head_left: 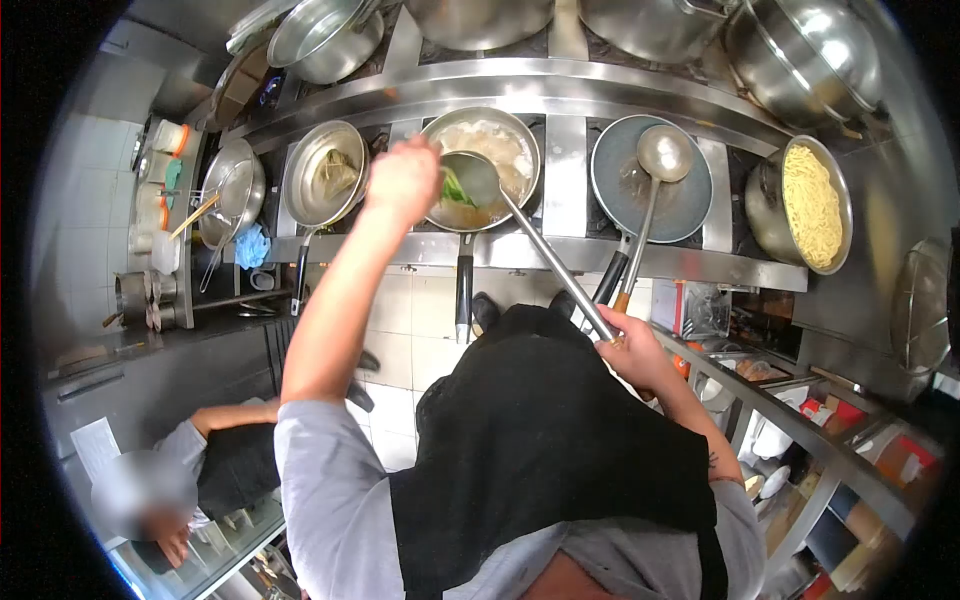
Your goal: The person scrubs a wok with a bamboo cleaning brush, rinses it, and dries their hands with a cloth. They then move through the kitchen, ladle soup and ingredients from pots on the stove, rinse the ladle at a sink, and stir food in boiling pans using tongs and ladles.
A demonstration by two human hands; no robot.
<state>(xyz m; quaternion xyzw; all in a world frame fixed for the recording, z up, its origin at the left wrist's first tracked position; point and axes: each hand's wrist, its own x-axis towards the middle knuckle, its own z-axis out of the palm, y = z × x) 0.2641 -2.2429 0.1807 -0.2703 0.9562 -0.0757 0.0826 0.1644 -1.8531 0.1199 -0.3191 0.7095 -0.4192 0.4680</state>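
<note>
My right hand (635, 350) is wrapped round the long metal handle of a ladle (550, 257). The ladle's bowl is over the middle pan (534, 140), which holds pale, bubbling liquid. Some green leaves (457, 188) show at the bowl's left side. My left hand (403, 180) is at the left rim of this pan, close to the leaves. Its fingers are smeared by motion, and whether they hold anything is hidden.
Left of the middle stands a pan (300, 190) with a brownish-green leafy piece inside. A second ladle (664, 155) rests in the grey pan (610, 200) to the right. Noodles (810, 200) fill a pot at far right. Large pots line the back. A co-worker (235, 460) is at lower left.
</note>
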